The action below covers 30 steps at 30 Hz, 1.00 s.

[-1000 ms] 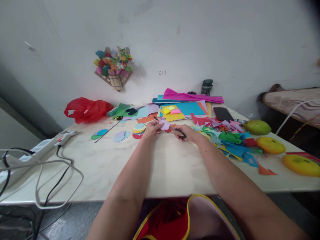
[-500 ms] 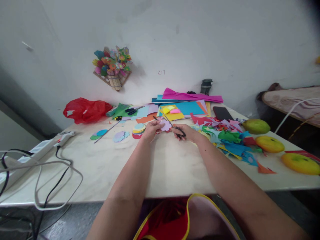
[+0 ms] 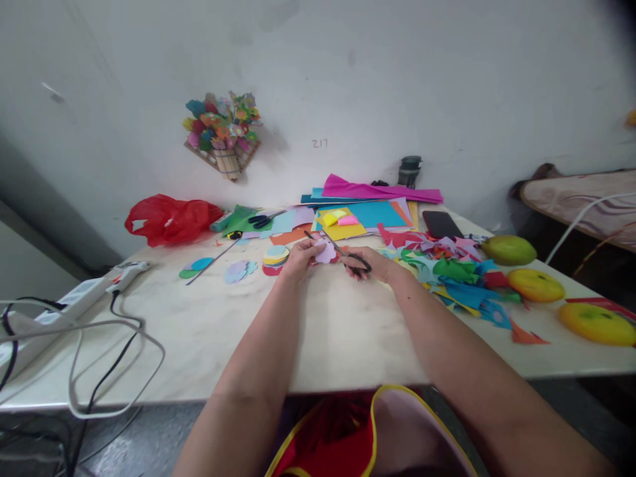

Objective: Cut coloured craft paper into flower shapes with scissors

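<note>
Near the middle of the table, my left hand pinches a small lilac paper piece with a scalloped edge. My right hand is wrapped round the handles of black scissors, whose blades point up and left at the lilac paper. Something red shows just under the paper. Left of my left hand lie a stack of coloured paper circles and some pale blue and lilac scalloped pieces. Beyond the hands are coloured sheets with small yellow and pink pieces on top.
Paper scraps, a phone and several mango-like fruits are on the right. A red bag, second scissors and a power strip with cables are on the left. A dark bottle stands at the back.
The scissors' blades have shifted slightly left and now lie across the upper edge of the lilac paper. The paper has tilted and moved a little left; both hands stay nearly in place.
</note>
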Each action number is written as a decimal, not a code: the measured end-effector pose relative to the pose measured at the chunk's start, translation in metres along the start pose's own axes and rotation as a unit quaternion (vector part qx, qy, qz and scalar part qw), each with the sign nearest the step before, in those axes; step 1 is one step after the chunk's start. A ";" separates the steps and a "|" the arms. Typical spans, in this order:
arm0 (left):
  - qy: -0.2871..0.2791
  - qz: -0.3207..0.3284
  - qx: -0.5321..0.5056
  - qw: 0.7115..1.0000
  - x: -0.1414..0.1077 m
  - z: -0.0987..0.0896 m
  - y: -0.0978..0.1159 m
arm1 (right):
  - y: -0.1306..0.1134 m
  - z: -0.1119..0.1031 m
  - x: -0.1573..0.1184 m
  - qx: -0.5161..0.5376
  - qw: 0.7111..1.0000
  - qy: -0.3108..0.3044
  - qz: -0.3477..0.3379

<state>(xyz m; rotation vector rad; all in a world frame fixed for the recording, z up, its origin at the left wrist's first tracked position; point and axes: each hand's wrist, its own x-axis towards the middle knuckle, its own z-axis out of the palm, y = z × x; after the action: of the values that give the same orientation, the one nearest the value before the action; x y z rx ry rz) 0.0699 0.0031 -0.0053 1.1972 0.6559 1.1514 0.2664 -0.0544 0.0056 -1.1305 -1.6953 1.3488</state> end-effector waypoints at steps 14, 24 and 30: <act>0.009 0.009 0.002 1.000 0.004 -0.001 -0.006 | -0.001 0.004 0.002 -0.003 1.000 0.026 -0.014; 0.013 -0.002 0.009 1.000 0.004 0.002 -0.004 | 0.000 0.010 0.008 -0.015 0.998 0.055 -0.011; 0.013 0.001 -0.001 1.000 0.004 0.002 -0.005 | 0.003 0.009 0.009 -0.015 0.999 0.050 -0.018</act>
<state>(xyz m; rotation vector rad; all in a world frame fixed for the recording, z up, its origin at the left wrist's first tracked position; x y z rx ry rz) 0.0752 0.0065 -0.0087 1.1842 0.6730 1.1710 0.2557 -0.0495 0.0010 -1.1600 -1.6613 1.2293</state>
